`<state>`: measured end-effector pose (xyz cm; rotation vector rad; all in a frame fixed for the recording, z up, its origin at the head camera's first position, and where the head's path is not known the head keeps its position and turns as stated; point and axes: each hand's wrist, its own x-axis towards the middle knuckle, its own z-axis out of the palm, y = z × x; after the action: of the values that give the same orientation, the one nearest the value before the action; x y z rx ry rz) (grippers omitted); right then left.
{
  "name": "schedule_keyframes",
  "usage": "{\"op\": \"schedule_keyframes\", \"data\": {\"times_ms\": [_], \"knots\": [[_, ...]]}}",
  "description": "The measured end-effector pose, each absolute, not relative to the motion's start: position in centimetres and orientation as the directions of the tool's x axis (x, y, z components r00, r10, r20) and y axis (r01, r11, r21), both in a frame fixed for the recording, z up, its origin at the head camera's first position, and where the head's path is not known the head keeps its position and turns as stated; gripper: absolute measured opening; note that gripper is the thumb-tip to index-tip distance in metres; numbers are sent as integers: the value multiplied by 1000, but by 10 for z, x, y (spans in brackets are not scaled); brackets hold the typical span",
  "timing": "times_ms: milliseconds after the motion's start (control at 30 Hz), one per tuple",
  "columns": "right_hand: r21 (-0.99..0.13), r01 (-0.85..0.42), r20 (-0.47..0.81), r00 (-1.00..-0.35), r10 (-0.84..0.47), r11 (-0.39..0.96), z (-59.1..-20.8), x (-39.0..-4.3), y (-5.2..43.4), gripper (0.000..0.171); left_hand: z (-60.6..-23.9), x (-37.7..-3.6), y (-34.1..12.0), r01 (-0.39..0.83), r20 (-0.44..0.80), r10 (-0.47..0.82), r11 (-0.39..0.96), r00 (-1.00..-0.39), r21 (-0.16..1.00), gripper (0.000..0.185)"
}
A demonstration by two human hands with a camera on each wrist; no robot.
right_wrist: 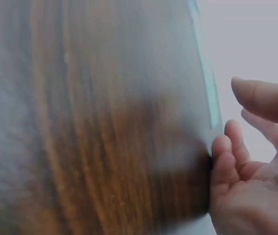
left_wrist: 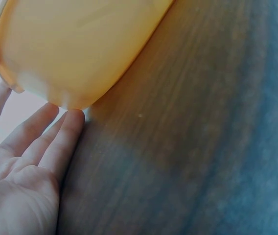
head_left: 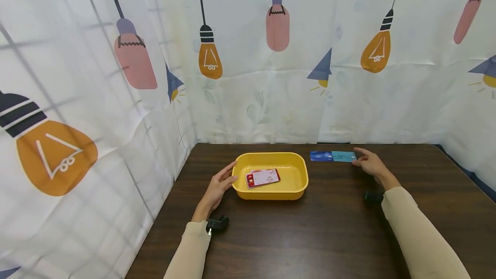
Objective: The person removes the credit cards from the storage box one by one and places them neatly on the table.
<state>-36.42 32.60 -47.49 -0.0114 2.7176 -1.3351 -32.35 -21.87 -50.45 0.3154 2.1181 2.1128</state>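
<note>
My left hand is open, straight fingertips touching the left end of the yellow tray, which sits mid-surface with red cards inside. My right hand is relaxed, fingers at the right edge of the teal card, gripping nothing. That one lies flat beside a blue card near the surface's far edge. Plenty of bare wood toward me.

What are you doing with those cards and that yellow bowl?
A person sits at a dark wooden table. Their left hand rests against the side of a yellow plastic tub holding red-and-white cards. Their right hand touches a teal card lying beside a blue card on the table.
</note>
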Motion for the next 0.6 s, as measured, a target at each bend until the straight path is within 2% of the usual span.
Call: {"op": "schedule_keyframes", "data": {"times_ms": [133, 300, 600], "knots": [[-807, -13, -26, -998, -57, 590, -473, -355, 315, 56, -504, -322, -218, 49, 50, 236, -8, -970, 999, 53], [-765, -155, 127, -988, -89, 625, -463, -349, 285, 45, -503, -321, -217, 40, 43, 245, -16, -968, 999, 54], [-759, -358, 267, -933, -242, 544, -437, -345, 215, 38, -503, -322, -219, 44, 47, 247, -17, -968, 999, 54]]}}
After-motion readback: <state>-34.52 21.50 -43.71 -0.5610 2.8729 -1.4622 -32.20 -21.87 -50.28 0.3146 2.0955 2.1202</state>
